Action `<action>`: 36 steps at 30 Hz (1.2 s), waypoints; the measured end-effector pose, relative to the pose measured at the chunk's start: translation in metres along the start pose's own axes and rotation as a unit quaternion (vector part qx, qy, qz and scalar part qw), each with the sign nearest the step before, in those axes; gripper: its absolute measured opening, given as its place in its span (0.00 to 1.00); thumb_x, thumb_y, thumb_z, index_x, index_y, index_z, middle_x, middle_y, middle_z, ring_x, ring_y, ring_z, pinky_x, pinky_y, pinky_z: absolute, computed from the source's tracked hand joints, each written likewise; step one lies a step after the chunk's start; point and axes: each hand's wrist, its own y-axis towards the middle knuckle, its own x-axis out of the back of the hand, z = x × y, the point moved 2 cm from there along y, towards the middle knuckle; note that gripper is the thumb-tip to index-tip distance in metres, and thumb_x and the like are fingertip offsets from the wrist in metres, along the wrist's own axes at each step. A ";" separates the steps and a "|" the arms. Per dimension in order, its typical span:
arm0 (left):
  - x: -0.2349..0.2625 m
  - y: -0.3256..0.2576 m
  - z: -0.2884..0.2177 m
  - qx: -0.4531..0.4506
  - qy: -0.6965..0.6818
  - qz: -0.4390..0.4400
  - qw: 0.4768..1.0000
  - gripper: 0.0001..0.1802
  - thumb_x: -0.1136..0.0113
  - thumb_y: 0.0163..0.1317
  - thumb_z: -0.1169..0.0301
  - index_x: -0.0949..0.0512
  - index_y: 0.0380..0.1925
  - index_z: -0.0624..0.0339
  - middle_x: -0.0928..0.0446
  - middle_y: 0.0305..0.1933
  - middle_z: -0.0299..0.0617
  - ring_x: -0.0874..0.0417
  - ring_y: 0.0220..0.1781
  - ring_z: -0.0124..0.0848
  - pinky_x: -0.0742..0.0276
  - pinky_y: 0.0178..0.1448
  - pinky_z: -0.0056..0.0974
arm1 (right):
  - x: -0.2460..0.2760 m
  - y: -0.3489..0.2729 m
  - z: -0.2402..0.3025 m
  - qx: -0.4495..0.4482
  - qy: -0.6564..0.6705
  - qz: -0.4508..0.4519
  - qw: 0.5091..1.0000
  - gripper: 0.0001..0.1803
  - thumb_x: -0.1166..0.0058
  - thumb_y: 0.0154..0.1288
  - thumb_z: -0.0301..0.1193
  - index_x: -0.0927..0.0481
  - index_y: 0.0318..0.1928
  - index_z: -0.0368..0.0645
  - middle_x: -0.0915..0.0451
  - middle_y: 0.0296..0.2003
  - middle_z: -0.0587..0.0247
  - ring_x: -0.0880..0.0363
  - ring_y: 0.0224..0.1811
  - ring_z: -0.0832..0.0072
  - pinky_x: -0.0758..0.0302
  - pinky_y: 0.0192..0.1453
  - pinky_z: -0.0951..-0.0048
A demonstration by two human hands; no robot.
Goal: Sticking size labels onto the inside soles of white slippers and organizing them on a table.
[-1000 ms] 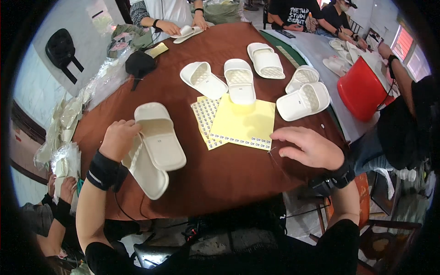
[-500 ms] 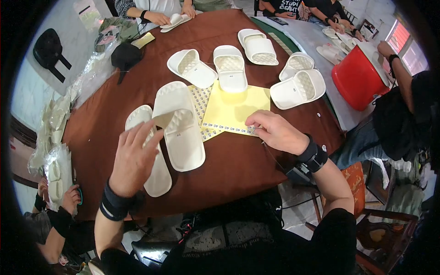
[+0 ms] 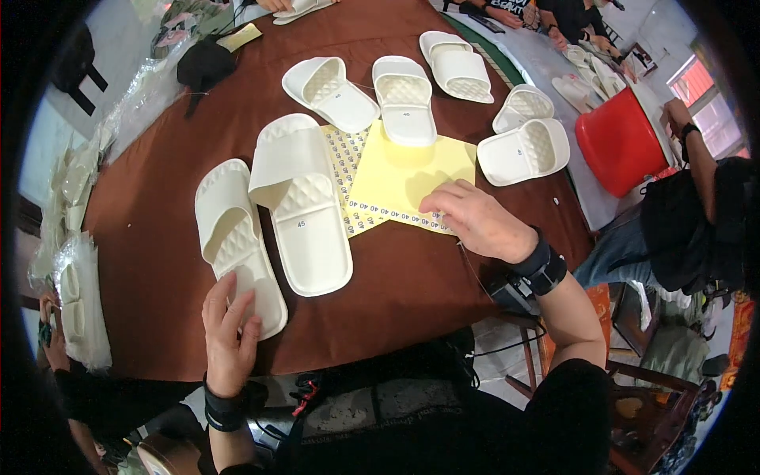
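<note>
step: seemingly settling left slipper [image 3: 239,244] beside neighbouring slipper [image 3: 313,229] on the table [image 3: 158,285] | left hand [image 3: 228,336]: grip relaxed, fingers parted over its near end | right hand [image 3: 484,226]: at near edge of yellow sheet [image 3: 412,178], cannot tell whether pinching | next: likely needs fine fingertip control | change: left hand nearer, strap uncovered

white slippers [image 3: 313,247] and overlapping yellow sticker sheets [image 3: 396,176] lie on a brown-covered table [image 3: 396,289].

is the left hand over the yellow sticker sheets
No, the left hand is at the heel end of a white slipper, while the right hand is over the upper yellow sheet.
</note>
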 end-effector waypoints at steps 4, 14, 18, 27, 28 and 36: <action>-0.008 0.000 0.009 0.013 -0.035 -0.024 0.999 0.16 0.43 0.59 0.71 0.23 0.47 0.62 0.32 0.63 0.54 0.33 0.64 0.50 0.39 0.67 0.47 | -0.002 0.001 -0.004 0.018 -0.014 0.001 1.000 0.14 0.49 0.55 0.17 0.27 0.43 0.41 0.24 0.39 0.57 0.26 0.46 0.57 0.28 0.50 0.61; -0.009 -0.002 0.026 0.099 -0.240 -0.037 0.965 0.15 0.46 0.63 0.68 0.24 0.47 0.63 0.31 0.63 0.50 0.33 0.66 0.42 0.41 0.69 0.43 | 0.001 0.003 -0.005 -0.033 0.021 0.032 0.999 0.14 0.49 0.55 0.16 0.27 0.43 0.43 0.24 0.39 0.58 0.26 0.47 0.56 0.28 0.50 0.60; -0.007 -0.001 0.025 0.139 -0.331 -0.058 0.932 0.13 0.45 0.64 0.69 0.22 0.45 0.63 0.29 0.62 0.47 0.31 0.65 0.38 0.40 0.68 0.41 | 0.003 -0.001 -0.007 -0.016 0.017 0.013 1.000 0.15 0.49 0.55 0.17 0.27 0.44 0.44 0.24 0.40 0.59 0.26 0.47 0.57 0.28 0.50 0.60; -0.007 -0.005 0.031 0.159 -0.364 -0.060 0.916 0.12 0.47 0.63 0.71 0.22 0.44 0.64 0.30 0.63 0.48 0.32 0.66 0.37 0.43 0.70 0.41 | -0.002 0.002 -0.008 0.004 0.009 0.026 1.000 0.16 0.49 0.54 0.16 0.27 0.44 0.45 0.24 0.40 0.60 0.26 0.46 0.57 0.28 0.50 0.61; -0.006 -0.004 0.031 0.159 -0.356 -0.061 0.919 0.12 0.47 0.63 0.70 0.22 0.44 0.63 0.29 0.62 0.46 0.31 0.64 0.37 0.41 0.69 0.41 | -0.001 0.002 -0.008 0.000 0.009 0.031 0.999 0.16 0.49 0.54 0.16 0.27 0.44 0.45 0.24 0.40 0.60 0.26 0.46 0.57 0.28 0.51 0.61; -0.007 -0.004 0.030 0.160 -0.367 -0.071 0.914 0.12 0.47 0.63 0.71 0.23 0.43 0.64 0.29 0.62 0.47 0.31 0.64 0.37 0.41 0.68 0.40 | -0.001 0.002 -0.012 -0.005 0.027 0.038 0.999 0.17 0.50 0.54 0.16 0.28 0.44 0.45 0.24 0.40 0.59 0.27 0.47 0.57 0.29 0.51 0.60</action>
